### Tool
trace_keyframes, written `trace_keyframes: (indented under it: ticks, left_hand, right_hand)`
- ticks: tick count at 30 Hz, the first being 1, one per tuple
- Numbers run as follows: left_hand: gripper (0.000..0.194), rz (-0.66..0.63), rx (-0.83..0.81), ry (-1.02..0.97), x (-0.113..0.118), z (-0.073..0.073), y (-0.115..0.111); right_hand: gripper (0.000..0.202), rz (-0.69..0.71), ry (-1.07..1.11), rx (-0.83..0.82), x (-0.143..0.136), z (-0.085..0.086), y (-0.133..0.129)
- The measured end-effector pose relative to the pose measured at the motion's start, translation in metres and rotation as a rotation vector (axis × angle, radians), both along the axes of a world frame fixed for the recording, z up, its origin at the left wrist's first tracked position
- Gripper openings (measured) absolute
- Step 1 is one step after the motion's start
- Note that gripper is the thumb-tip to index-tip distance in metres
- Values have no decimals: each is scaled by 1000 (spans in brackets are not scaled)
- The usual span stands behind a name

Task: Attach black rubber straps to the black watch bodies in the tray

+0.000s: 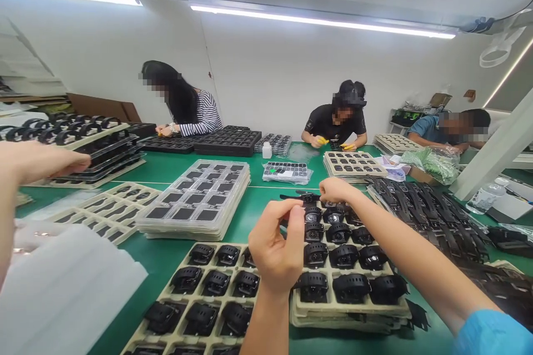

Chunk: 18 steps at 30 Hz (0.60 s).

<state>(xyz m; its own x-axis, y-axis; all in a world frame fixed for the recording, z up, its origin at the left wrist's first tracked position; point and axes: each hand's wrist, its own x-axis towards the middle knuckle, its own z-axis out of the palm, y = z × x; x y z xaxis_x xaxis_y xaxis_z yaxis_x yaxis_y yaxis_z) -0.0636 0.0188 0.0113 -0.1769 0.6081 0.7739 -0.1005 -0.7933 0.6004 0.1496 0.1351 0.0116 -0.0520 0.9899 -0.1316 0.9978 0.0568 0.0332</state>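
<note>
A black smartwatch point(308, 197) is stretched out flat above the far end of a tray, between my two hands. My left hand point(277, 247) is closed, thumb and forefinger pinched at the watch's left strap. My right hand point(336, 191) has its fingers curled around the right strap end. Below them, a stacked beige tray point(328, 308) holds rows of black watches with their straps looped closed. Left of it lies another beige tray point(195, 297) filled with similar looped watches, partly hidden by my left forearm.
Clear plastic trays point(194, 199) of dark square pieces are stacked ahead on the green table point(260, 197). Black straps point(425, 211) lie in a pile at right. A neighbour's hand point(45, 161) reaches in at far left. Several people work opposite, near a small white bottle point(267, 150).
</note>
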Motion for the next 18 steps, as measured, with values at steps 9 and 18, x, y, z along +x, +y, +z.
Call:
trace_keyframes:
  ticks: [9,18]
  left_hand:
    - [37,63,-261,339,-13,8,28]
    - [42,-981,-694,227,11,14,11]
  right_hand:
    - [21,382,110,675,-13,53,-81]
    - [11,671,638,1210,-8,45,-144]
